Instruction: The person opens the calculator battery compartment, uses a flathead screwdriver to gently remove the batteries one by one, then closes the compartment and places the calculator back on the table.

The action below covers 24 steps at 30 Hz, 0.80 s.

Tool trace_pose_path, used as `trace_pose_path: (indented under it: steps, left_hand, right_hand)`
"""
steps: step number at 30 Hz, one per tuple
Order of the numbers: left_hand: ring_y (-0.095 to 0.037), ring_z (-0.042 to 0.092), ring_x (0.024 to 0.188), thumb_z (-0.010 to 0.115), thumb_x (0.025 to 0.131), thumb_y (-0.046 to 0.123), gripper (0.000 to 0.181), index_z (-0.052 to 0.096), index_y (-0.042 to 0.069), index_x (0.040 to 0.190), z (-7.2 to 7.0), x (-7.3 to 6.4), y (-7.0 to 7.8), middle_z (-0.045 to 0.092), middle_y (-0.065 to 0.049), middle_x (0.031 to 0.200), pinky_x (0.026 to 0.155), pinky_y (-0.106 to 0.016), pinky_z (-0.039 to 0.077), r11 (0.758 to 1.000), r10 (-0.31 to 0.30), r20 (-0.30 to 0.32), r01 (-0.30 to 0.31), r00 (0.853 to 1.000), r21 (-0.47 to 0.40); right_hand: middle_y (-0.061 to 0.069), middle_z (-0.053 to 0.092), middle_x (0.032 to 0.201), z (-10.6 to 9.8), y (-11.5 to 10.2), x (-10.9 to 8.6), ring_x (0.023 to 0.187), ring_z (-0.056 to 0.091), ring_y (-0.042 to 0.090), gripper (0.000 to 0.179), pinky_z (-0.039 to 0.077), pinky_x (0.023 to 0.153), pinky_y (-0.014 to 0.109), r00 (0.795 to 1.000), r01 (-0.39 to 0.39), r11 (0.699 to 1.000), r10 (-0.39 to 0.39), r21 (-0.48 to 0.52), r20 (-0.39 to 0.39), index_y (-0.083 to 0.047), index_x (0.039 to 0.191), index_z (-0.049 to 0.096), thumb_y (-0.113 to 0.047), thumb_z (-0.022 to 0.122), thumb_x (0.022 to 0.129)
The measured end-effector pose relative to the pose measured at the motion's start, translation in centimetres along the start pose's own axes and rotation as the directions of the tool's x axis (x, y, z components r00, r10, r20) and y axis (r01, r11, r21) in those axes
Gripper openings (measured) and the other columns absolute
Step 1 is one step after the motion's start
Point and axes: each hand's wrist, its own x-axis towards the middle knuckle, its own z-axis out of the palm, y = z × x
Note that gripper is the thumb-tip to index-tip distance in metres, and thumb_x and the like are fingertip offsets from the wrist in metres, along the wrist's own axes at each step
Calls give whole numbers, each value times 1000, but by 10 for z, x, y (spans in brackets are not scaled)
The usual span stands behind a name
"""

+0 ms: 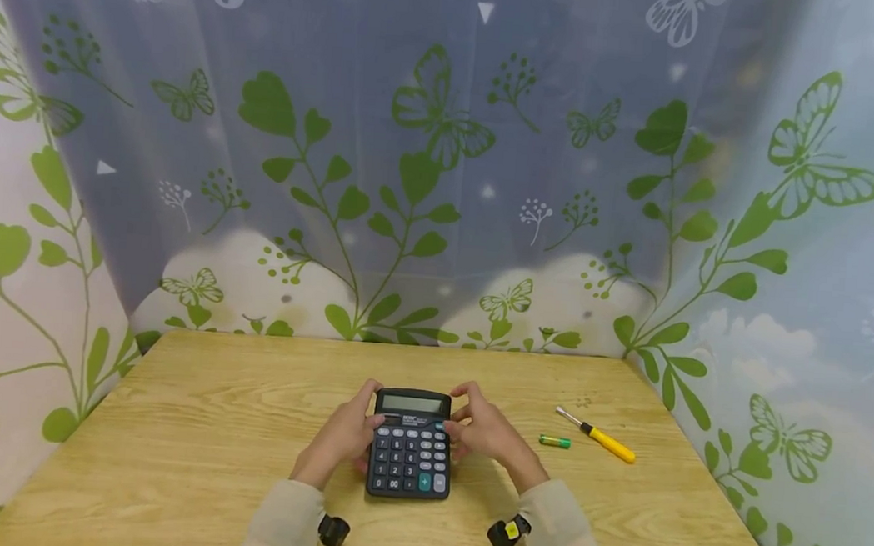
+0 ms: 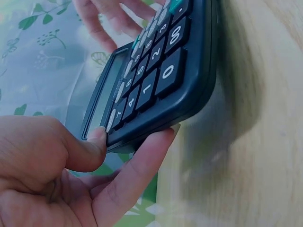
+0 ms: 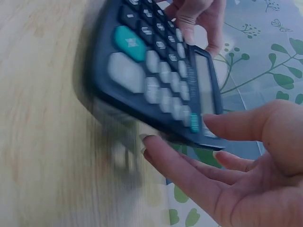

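Between both hands is a black desk calculator [image 1: 411,447], its screen end away from me and its keys facing up. My left hand [image 1: 348,426] grips its left edge, with the thumb on top beside the screen and fingers underneath, as the left wrist view shows. On the opposite edge my right hand [image 1: 483,426] holds it near the screen, the thumb [image 3: 232,124] over the top face and the fingers below. Both wrist views show the calculator [image 2: 156,80] tilted above the wood, with a shadow under it. Its back is hidden.
A green battery [image 1: 554,440] lies on the wooden table [image 1: 210,426], right of my right hand. Beyond it is a screwdriver [image 1: 610,444] with a yellow handle and metal shaft. A curtain [image 1: 425,222] with leaves and butterflies hangs behind the table's far edge.
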Motion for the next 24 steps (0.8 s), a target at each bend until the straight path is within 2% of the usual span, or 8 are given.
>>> trace_pose_path:
  steps: [5,14,19,24]
  left_hand:
    - [-23,67,62,50,107,5,44,38,18,147,-1,0,1,66,-27,104,48,-39,60,1000,-13,-7,12,1000,-13]
    - [-23,66,55,53,105,4,49,41,15,151,5,1,0,67,-32,107,45,-39,59,1000,5,-77,-5,997,-1]
    - [-23,66,55,53,104,0,56,35,9,156,11,2,0,65,-35,112,46,-37,59,999,-25,-56,26,998,25]
    - [-24,66,58,52,103,-3,59,32,2,158,14,2,1,58,-41,127,45,-36,59,999,-39,-46,40,998,33]
  right_hand:
    - [26,65,113,3,1,-1,73,71,21,62,64,60,45,1000,13,999,-12,-46,24,-4,151,34,-1,67,98]
    - [28,64,116,8,-1,0,78,70,21,66,64,61,40,1000,10,994,-13,-113,-26,1,155,33,4,65,97]
    - [28,65,114,10,-2,0,75,70,21,66,63,58,40,999,18,986,-26,-165,-44,5,154,35,5,65,95]
    - [30,65,114,11,-4,4,74,71,23,67,63,55,38,999,-6,979,-2,-205,-36,7,153,36,5,67,93]
